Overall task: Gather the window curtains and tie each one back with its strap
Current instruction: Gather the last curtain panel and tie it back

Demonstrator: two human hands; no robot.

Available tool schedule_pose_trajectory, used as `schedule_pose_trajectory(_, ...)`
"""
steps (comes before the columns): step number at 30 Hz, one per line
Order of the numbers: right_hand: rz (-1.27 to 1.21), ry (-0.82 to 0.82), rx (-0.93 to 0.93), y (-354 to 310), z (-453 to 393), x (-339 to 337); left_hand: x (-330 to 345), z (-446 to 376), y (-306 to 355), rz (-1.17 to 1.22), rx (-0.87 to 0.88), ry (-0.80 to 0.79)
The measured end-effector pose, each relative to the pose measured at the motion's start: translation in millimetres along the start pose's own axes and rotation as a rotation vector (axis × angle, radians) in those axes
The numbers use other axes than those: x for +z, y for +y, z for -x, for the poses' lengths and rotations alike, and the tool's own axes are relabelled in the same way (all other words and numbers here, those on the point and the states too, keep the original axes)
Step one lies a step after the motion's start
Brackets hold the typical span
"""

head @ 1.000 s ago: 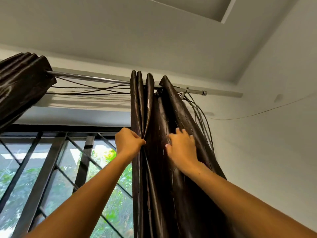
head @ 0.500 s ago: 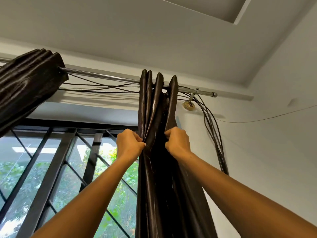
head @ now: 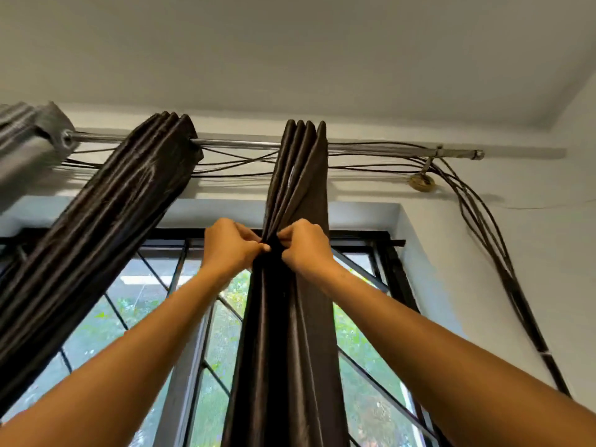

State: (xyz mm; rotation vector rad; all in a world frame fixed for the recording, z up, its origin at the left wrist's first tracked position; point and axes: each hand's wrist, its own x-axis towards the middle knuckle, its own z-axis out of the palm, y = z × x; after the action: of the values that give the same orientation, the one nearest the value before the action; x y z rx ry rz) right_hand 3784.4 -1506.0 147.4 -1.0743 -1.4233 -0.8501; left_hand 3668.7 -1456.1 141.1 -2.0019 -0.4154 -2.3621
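Note:
A dark brown satin curtain (head: 290,333) hangs in tight pleats from a chrome rod (head: 238,144) in the middle of the view. My left hand (head: 230,245) and my right hand (head: 304,246) both pinch its folds together below the rod, fingertips nearly meeting. A second dark brown curtain (head: 106,227) is bunched on the rod to the left and slants down to the lower left. No strap shows in this frame.
A grey curtain (head: 29,146) hangs at the far left of the rod. Dark cords (head: 483,227) run along the rod and drop down the right wall. Behind the curtains is a black-framed window (head: 380,237) with diagonal bars.
Both hands have drawn together, squeezing the curtain's folds into a narrower bundle. The view has shifted, so the curtain stands farther from the rod's right end and the grey curtain shows.

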Motion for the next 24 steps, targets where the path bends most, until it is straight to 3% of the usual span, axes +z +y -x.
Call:
schedule_pose_trajectory(12, -0.164, 0.063, 0.114, 51, 24, -37, 52, 22, 21, 0.103, -0.009, 0.029)
schedule_pose_trajectory(16, -0.062, 0.142, 0.151, 51, 27, -38, 48, 26, 18, 0.154, -0.051, 0.025)
schedule_pose_trajectory(24, -0.052, 0.059, 0.167, 51, 44, -26, 37, 62, 1, 0.191, -0.145, -0.018)
